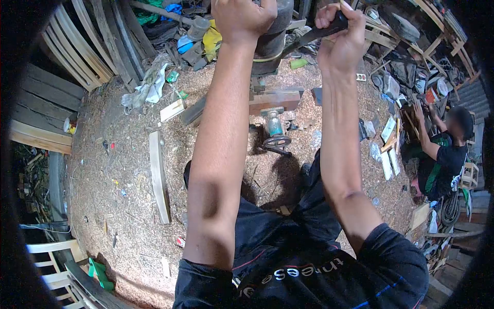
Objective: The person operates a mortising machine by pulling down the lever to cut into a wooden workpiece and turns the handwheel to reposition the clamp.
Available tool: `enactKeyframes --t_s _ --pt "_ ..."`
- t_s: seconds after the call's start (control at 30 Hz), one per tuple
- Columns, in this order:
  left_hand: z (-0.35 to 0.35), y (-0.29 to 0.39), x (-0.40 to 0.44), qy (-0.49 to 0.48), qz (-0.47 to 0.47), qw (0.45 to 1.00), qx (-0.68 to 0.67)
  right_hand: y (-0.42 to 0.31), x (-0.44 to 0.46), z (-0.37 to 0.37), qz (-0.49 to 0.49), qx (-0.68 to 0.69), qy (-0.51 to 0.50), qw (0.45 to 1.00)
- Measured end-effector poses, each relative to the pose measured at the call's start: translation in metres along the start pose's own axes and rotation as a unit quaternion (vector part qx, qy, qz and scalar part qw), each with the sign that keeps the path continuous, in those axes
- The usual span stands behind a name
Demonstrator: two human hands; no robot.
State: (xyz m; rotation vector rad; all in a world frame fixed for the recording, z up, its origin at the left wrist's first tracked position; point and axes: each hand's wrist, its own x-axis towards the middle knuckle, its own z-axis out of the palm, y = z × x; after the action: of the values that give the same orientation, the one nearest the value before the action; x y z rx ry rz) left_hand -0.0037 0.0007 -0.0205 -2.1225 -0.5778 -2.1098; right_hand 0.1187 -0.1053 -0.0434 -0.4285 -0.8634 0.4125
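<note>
My right hand (342, 38) is closed around the black handle of a long dark-bladed tool (304, 42). Its blade slants down and left toward a dark, upright cylindrical block (271, 44). At the top edge, my left hand (244, 18) is beside that block with its back toward me. The frame cuts off its fingers, so what they hold does not show. Below the hands stands a vise (274, 123) with a round handwheel, beside a wooden beam (275, 100).
Wood shavings cover the ground (118, 170). A pale curved board (159, 177) lies on the left, with stacked planks (77, 44) behind it. Another person (445, 149) sits at the right among scraps. A green plastic object (100, 273) lies at lower left.
</note>
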Motion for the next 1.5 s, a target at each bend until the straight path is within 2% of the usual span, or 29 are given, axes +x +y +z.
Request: enactKeyframes --t_s 0.07,0.17,0.2,0.27,0.3,0.5,0.7,0.8,1.1,1.3,1.5 --pt "-0.002 0.001 0.001 0.002 0.012 1.000 0.005 -0.003 -0.003 -0.001 0.013 -0.003 -0.014 1.000" --pt "-0.003 0.003 -0.001 -0.004 -0.001 1.000 0.010 0.002 0.001 -0.026 0.033 0.018 -0.088 0.995" --pt "-0.001 0.003 -0.001 -0.006 -0.009 1.000 0.010 0.005 -0.004 -0.033 0.024 -0.005 -0.074 0.997" --pt "0.000 0.003 -0.001 -0.004 0.002 1.000 0.008 -0.017 -0.025 0.005 0.007 -0.051 -0.044 0.998" --pt "0.000 0.002 -0.001 -0.001 0.006 1.000 0.010 -0.014 -0.026 0.001 0.019 0.000 -0.022 1.000" --pt "0.005 -0.005 -0.002 0.001 0.018 1.000 -0.008 -0.013 -0.038 -0.011 0.018 -0.010 -0.033 0.999" --pt "0.004 -0.004 -0.003 -0.012 0.008 1.000 -0.007 -0.021 -0.052 -0.014 0.015 -0.086 -0.079 0.993" --pt "0.003 -0.003 -0.004 -0.010 0.022 1.000 -0.009 -0.019 -0.061 -0.021 -0.019 -0.075 -0.077 0.994" --pt "0.012 -0.008 -0.005 -0.012 0.011 1.000 -0.004 -0.013 -0.075 -0.034 -0.020 -0.082 -0.080 0.993" --pt "0.010 -0.008 -0.006 -0.028 -0.019 0.999 0.024 -0.012 -0.071 -0.032 -0.013 -0.109 -0.064 0.992" --pt "0.010 -0.010 0.002 -0.029 -0.003 1.000 0.005 -0.007 -0.007 0.005 -0.002 -0.187 0.022 0.982"
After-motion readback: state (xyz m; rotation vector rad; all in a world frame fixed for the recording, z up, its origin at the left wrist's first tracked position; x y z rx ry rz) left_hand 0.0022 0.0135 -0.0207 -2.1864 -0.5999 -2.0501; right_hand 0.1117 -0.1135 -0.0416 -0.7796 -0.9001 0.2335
